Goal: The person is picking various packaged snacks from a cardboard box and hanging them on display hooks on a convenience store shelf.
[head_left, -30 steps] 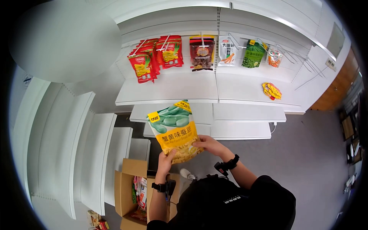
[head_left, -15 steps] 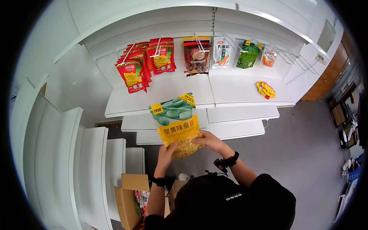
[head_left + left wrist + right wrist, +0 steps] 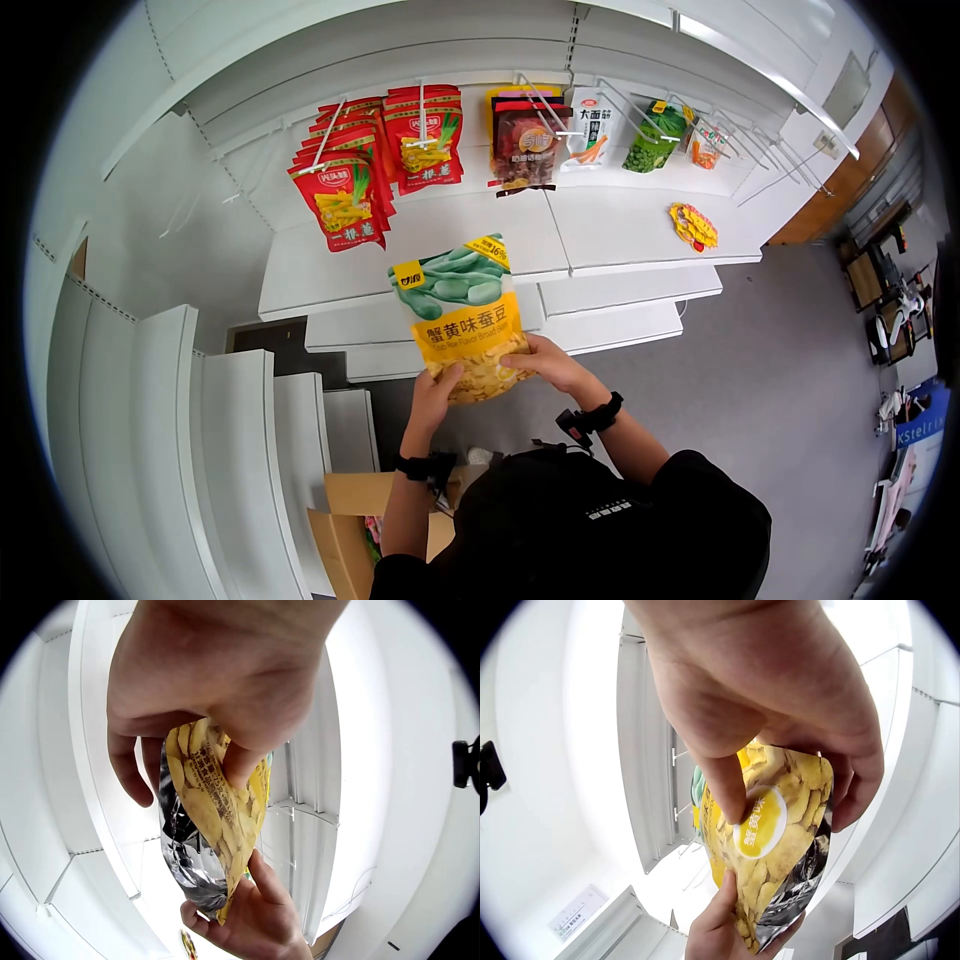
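Observation:
A large snack bag of broad beans [image 3: 465, 325], green and white above and yellow below, is held up before the shelves with its printed front toward the head camera. My left hand [image 3: 432, 397] grips its lower left corner, thumb on the front and fingers behind. At the lower right edge, my right hand [image 3: 552, 366] pinches it the same way. In the left wrist view the bag's silver bottom [image 3: 191, 859] shows below the left thumb. The right wrist view has the right thumb beside a white-and-yellow oval label [image 3: 760, 823].
Red snack bags [image 3: 345, 205] hang on hooks at the left, then a brown bag [image 3: 525, 150], a white bag [image 3: 590, 128] and a green bag [image 3: 655, 138]. A yellow packet [image 3: 693, 227] lies on the shelf [image 3: 620, 225]. Below left stands an open cardboard box [image 3: 345, 550].
The head view has shifted, so the box sits lower and the red bags further left. The broad bean bag has risen slightly in view; both hands keep their hold on it.

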Demonstrator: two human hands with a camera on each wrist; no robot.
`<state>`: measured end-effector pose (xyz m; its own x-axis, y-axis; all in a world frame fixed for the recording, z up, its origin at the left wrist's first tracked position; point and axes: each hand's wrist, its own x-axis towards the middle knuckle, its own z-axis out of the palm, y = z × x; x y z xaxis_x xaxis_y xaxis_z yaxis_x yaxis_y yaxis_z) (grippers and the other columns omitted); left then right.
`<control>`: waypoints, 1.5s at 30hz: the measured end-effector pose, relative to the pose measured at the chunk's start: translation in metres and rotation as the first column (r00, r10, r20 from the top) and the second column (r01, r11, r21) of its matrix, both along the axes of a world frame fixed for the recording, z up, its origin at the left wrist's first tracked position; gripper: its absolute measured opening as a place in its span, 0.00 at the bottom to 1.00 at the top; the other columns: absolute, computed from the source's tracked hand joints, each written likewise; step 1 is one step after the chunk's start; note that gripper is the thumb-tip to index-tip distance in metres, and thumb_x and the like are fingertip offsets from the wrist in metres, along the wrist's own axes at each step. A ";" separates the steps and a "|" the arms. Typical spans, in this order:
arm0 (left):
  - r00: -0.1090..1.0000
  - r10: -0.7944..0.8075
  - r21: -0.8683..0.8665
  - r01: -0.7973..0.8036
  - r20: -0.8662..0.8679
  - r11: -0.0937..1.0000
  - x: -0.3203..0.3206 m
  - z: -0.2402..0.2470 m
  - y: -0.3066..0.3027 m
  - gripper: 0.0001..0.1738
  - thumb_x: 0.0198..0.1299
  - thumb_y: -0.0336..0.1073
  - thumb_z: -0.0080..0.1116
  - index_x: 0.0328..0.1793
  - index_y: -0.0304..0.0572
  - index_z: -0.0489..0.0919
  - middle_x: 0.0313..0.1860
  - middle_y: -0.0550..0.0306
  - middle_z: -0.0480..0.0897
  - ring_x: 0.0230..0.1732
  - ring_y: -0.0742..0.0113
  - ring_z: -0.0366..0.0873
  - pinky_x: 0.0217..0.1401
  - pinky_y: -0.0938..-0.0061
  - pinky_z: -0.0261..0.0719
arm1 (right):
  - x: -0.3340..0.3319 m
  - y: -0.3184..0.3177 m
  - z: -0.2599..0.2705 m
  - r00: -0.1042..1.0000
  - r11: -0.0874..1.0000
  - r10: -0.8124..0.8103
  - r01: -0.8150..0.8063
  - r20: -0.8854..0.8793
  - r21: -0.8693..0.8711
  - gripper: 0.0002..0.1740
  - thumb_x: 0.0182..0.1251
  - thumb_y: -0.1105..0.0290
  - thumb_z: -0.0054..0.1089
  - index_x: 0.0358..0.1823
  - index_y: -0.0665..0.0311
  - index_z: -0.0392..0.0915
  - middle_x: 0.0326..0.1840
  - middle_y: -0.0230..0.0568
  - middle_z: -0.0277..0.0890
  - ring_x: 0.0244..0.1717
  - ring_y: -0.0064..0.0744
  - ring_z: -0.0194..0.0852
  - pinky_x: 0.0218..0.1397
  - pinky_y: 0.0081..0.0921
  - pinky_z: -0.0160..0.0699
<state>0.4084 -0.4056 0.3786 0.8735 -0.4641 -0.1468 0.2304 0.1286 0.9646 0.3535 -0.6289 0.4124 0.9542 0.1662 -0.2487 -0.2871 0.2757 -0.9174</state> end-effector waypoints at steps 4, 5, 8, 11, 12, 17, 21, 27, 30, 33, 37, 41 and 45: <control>1.000 -0.010 -0.021 0.009 -0.026 1.000 0.016 -0.004 0.007 0.17 0.64 0.36 0.55 0.53 0.29 0.75 0.47 0.55 0.80 0.45 0.71 0.77 0.48 0.76 0.75 | 0.014 0.008 -0.002 1.000 1.000 -0.013 0.013 -0.009 -0.027 0.27 0.62 0.66 0.62 0.61 0.69 0.68 0.55 0.40 0.75 0.53 0.28 0.73 0.57 0.26 0.71; 0.999 -0.019 -0.022 0.019 -0.031 1.000 0.019 -0.005 0.009 0.17 0.64 0.35 0.55 0.54 0.29 0.74 0.48 0.55 0.80 0.46 0.71 0.77 0.49 0.76 0.74 | 0.016 0.009 -0.001 1.000 0.999 -0.013 0.013 -0.012 -0.031 0.27 0.62 0.66 0.62 0.61 0.69 0.68 0.55 0.39 0.75 0.53 0.28 0.73 0.57 0.26 0.71; 0.998 -0.055 -0.025 0.054 -0.035 0.998 0.028 -0.006 0.010 0.17 0.65 0.35 0.54 0.56 0.30 0.73 0.49 0.55 0.79 0.47 0.70 0.77 0.50 0.76 0.74 | 0.021 0.012 0.001 0.999 0.999 -0.028 0.028 -0.014 -0.039 0.27 0.62 0.66 0.62 0.61 0.68 0.68 0.55 0.39 0.75 0.53 0.28 0.74 0.56 0.25 0.72; 0.996 -0.080 -0.042 0.079 -0.030 0.996 0.037 -0.011 0.007 0.17 0.65 0.34 0.54 0.56 0.30 0.73 0.49 0.55 0.79 0.47 0.70 0.77 0.50 0.76 0.74 | 0.025 0.010 -0.004 0.999 0.998 -0.050 0.049 -0.018 -0.045 0.27 0.62 0.66 0.62 0.60 0.68 0.68 0.54 0.39 0.75 0.53 0.28 0.73 0.56 0.26 0.72; 0.996 -0.088 -0.050 0.086 -0.035 0.995 0.039 -0.012 0.004 0.17 0.65 0.35 0.54 0.55 0.30 0.73 0.49 0.55 0.79 0.46 0.70 0.77 0.50 0.76 0.74 | 0.026 0.009 -0.004 0.998 0.997 -0.060 0.059 -0.024 -0.048 0.27 0.62 0.67 0.62 0.60 0.68 0.68 0.54 0.39 0.75 0.53 0.28 0.73 0.56 0.26 0.72; 0.985 -0.168 -0.054 0.165 -0.044 0.985 0.048 -0.013 -0.014 0.17 0.65 0.35 0.54 0.55 0.30 0.73 0.48 0.55 0.79 0.46 0.70 0.77 0.49 0.76 0.74 | 0.020 -0.004 -0.004 0.990 0.987 -0.135 0.131 -0.032 -0.089 0.27 0.62 0.67 0.62 0.60 0.70 0.68 0.54 0.39 0.75 0.53 0.28 0.73 0.56 0.26 0.72; 0.977 -0.214 -0.062 0.213 -0.009 0.975 0.049 -0.025 -0.037 0.17 0.65 0.36 0.54 0.55 0.30 0.73 0.48 0.56 0.80 0.46 0.70 0.77 0.49 0.76 0.74 | 0.009 -0.019 -0.003 0.981 0.978 -0.194 0.192 -0.016 -0.083 0.27 0.62 0.67 0.62 0.60 0.70 0.68 0.53 0.39 0.75 0.52 0.28 0.74 0.55 0.26 0.72; 0.969 -0.245 -0.060 0.244 -0.007 0.968 0.040 -0.025 -0.080 0.18 0.65 0.36 0.54 0.55 0.30 0.73 0.48 0.56 0.79 0.46 0.70 0.77 0.50 0.76 0.74 | -0.006 -0.061 -0.012 0.971 0.963 -0.235 0.227 -0.043 -0.143 0.26 0.63 0.67 0.62 0.60 0.70 0.68 0.53 0.38 0.76 0.51 0.27 0.73 0.55 0.25 0.72; 0.972 -0.236 -0.040 0.236 0.016 0.971 0.031 -0.021 -0.105 0.18 0.65 0.36 0.54 0.56 0.30 0.73 0.49 0.55 0.79 0.46 0.70 0.77 0.50 0.76 0.74 | -0.015 -0.088 -0.013 0.974 0.970 -0.225 0.222 -0.017 -0.101 0.26 0.63 0.67 0.61 0.60 0.69 0.68 0.53 0.38 0.76 0.52 0.26 0.73 0.56 0.25 0.71; 0.972 -0.236 -0.033 0.236 0.010 0.971 0.021 -0.013 -0.139 0.18 0.65 0.36 0.54 0.56 0.30 0.72 0.49 0.55 0.79 0.47 0.70 0.77 0.50 0.76 0.74 | -0.025 -0.120 -0.008 0.971 0.970 -0.238 0.238 0.013 -0.042 0.26 0.63 0.67 0.61 0.60 0.69 0.68 0.54 0.38 0.75 0.53 0.26 0.72 0.57 0.25 0.70; 0.967 -0.253 -0.019 0.254 0.018 0.967 0.004 0.002 -0.197 0.18 0.65 0.35 0.54 0.56 0.29 0.72 0.49 0.55 0.79 0.47 0.70 0.77 0.50 0.77 0.74 | -0.047 -0.174 0.003 0.963 0.963 -0.269 0.269 0.027 -0.023 0.26 0.63 0.68 0.61 0.60 0.70 0.68 0.54 0.38 0.75 0.54 0.27 0.72 0.58 0.25 0.69; 0.958 -0.285 0.017 0.284 0.036 0.959 -0.009 0.010 -0.257 0.18 0.66 0.35 0.54 0.55 0.29 0.73 0.49 0.55 0.79 0.47 0.71 0.77 0.50 0.77 0.74 | -0.065 -0.232 -0.001 0.954 0.955 -0.297 0.297 0.051 -0.001 0.26 0.63 0.68 0.60 0.61 0.70 0.67 0.55 0.39 0.74 0.54 0.28 0.72 0.58 0.25 0.69; 0.962 -0.265 0.028 0.264 0.060 0.964 -0.027 0.016 -0.314 0.17 0.65 0.36 0.53 0.54 0.29 0.74 0.48 0.55 0.80 0.46 0.71 0.77 0.49 0.77 0.74 | -0.080 -0.286 0.005 0.948 0.951 -0.310 0.309 0.072 0.026 0.26 0.63 0.68 0.60 0.61 0.69 0.68 0.54 0.38 0.75 0.53 0.26 0.72 0.57 0.24 0.69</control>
<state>0.3819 -0.7193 0.3943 0.7278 -0.6774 -0.1069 0.1923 0.0521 0.9799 0.2735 -0.9146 0.4177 0.9750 -0.1373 -0.1747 -0.1167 0.3530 -0.9283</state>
